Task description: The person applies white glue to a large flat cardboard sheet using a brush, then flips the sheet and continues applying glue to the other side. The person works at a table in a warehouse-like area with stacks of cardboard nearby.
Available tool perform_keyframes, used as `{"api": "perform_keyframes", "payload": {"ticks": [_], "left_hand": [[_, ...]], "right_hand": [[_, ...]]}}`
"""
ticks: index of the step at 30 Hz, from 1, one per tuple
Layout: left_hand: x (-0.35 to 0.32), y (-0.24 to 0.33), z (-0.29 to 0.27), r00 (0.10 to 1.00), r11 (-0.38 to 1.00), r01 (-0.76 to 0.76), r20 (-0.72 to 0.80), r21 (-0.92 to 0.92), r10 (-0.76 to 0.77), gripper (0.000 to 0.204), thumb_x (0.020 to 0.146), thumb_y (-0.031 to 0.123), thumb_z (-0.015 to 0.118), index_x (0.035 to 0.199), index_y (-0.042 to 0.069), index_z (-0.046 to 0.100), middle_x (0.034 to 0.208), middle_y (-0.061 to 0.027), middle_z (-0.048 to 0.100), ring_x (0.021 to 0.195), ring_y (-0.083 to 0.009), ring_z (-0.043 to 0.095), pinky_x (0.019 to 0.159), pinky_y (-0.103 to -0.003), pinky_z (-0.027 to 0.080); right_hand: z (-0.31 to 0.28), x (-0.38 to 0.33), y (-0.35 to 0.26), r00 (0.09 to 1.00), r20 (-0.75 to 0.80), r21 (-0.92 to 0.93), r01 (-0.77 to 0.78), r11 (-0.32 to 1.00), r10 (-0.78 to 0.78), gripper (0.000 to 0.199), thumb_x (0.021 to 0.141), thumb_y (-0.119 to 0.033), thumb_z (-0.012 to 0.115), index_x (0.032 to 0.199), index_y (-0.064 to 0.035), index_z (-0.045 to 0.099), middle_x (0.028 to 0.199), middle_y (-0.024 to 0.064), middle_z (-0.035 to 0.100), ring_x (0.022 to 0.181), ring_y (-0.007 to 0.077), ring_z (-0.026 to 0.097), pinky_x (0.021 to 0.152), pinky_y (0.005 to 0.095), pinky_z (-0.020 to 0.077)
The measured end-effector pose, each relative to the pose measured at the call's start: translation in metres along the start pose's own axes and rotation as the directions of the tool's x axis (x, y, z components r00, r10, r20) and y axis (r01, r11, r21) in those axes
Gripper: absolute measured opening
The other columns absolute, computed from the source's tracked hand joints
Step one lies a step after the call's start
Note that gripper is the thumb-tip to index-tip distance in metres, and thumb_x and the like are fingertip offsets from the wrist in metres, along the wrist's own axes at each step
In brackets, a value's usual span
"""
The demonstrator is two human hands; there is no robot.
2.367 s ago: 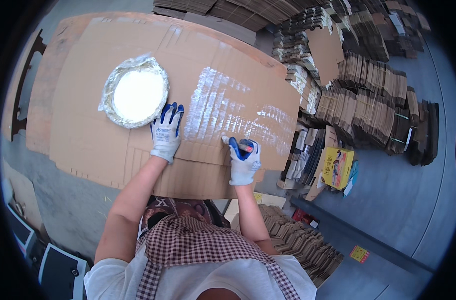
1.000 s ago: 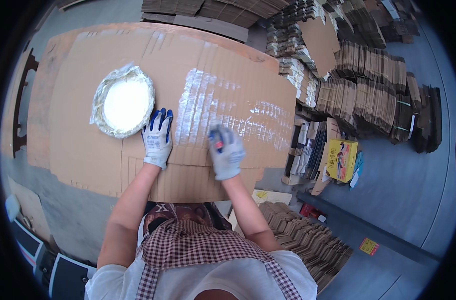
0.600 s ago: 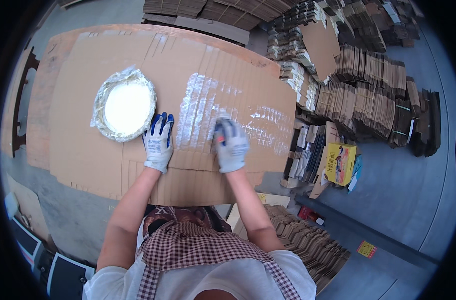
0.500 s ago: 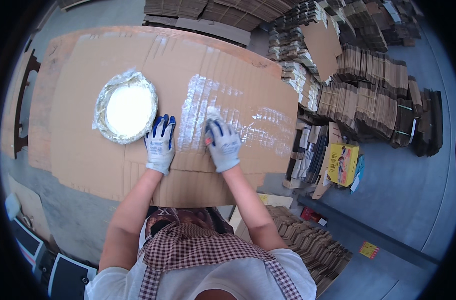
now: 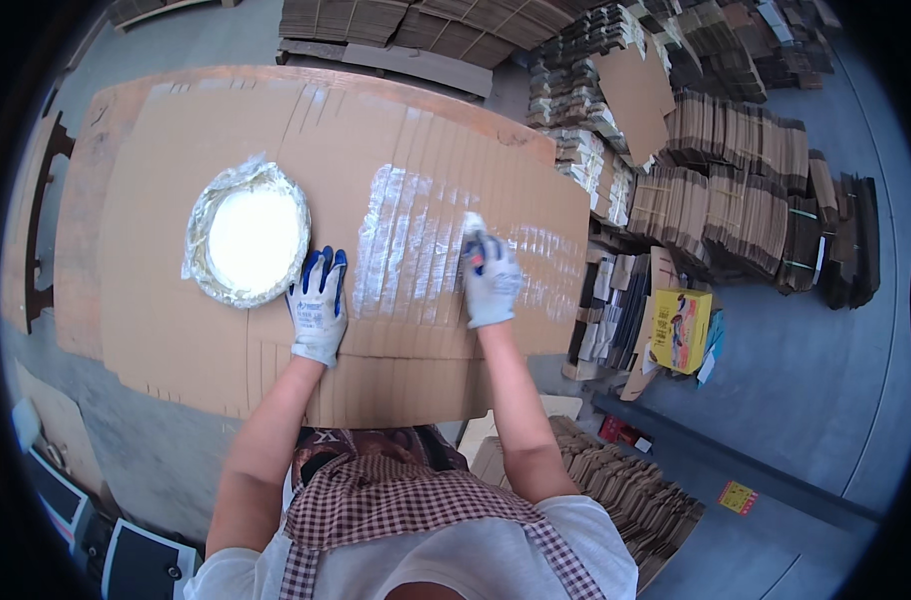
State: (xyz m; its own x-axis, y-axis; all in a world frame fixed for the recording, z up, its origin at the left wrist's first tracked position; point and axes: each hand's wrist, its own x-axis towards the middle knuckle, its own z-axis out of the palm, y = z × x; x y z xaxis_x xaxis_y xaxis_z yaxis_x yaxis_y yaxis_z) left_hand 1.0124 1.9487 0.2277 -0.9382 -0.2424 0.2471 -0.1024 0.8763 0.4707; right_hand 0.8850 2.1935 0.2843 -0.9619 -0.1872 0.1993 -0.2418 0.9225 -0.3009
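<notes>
- Nearby, a brown-and-white checked cloth apron (image 5: 406, 490) spans the person's front.
- Left hand (image 5: 319, 308), in a white glove with blue-coated fingers, lies flat with nothing in its grasp, pressing on a large brown cardboard sheet (image 5: 141, 270).
- Right hand (image 5: 493, 280), gloved alike and a little blurred, is curled around a small brush-like tool with a whitish tip (image 5: 473, 222) and a reddish patch; the tip is over the sheet, contact hard to tell.
- Just beyond the left fingertips, a round bowl wrapped in crinkled clear plastic (image 5: 196, 250) sits on the sheet, holding bright white stuff.
- Work looks part-way along: glossy white streaks (image 5: 406, 235) cover the middle and reach toward the right, thin and patchy there; the left side and near flap look plain brown.
- Underneath, a reddish-brown wooden table (image 5: 81, 260) shows past the sheet.
- Farther right, a yellow printed carton (image 5: 681, 330), then bundled stacks of flattened cardboard (image 5: 741, 130).
</notes>
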Motion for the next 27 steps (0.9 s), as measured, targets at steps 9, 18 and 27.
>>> {"api": "perform_keyframes", "payload": {"ticks": [9, 18, 27], "left_hand": [[-0.001, 0.001, 0.001, 1.0, 1.0, -0.001, -0.001, 0.002, 0.001, 0.056, 0.083, 0.004, 0.055, 0.137, 0.016, 0.058, 0.138, -0.0088, 0.057, 0.13, -0.0287, 0.05, 0.107, -0.049, 0.038], [-0.004, -0.003, 0.002, 1.0, 1.0, 0.009, -0.006, 0.005, -0.009, 0.055, 0.084, 0.006, 0.056, 0.137, 0.016, 0.058, 0.139, -0.0086, 0.056, 0.129, -0.0288, 0.051, 0.106, -0.05, 0.037], [-0.002, -0.003, 0.0, 1.0, 1.0, 0.011, 0.0, 0.006, -0.011, 0.055, 0.084, 0.006, 0.055, 0.138, 0.016, 0.058, 0.139, -0.0085, 0.056, 0.129, -0.0293, 0.051, 0.107, -0.05, 0.036]], "right_hand": [[-0.005, 0.035, -0.015, 0.977, 0.046, 0.067, 0.203, 0.977, -0.206, 0.039, 0.076, -0.014, 0.074, 0.115, -0.0102, 0.065, 0.114, 0.0132, 0.065, 0.106, 0.0353, 0.061, 0.095, 0.0436, 0.0481], [-0.004, 0.041, 0.004, 0.797, 0.281, 0.94, -0.34, 0.014, 0.534, 0.032, 0.087, 0.002, 0.068, 0.119, -0.0014, 0.065, 0.105, 0.0057, 0.068, 0.087, 0.0165, 0.066, 0.075, 0.0278, 0.0552], [0.002, 0.04, -0.012, 0.925, -0.175, 0.23, -0.294, 0.928, 0.336, 0.035, 0.083, -0.016, 0.073, 0.112, -0.0007, 0.061, 0.106, 0.0169, 0.066, 0.099, 0.0302, 0.065, 0.088, 0.038, 0.0506]]}}
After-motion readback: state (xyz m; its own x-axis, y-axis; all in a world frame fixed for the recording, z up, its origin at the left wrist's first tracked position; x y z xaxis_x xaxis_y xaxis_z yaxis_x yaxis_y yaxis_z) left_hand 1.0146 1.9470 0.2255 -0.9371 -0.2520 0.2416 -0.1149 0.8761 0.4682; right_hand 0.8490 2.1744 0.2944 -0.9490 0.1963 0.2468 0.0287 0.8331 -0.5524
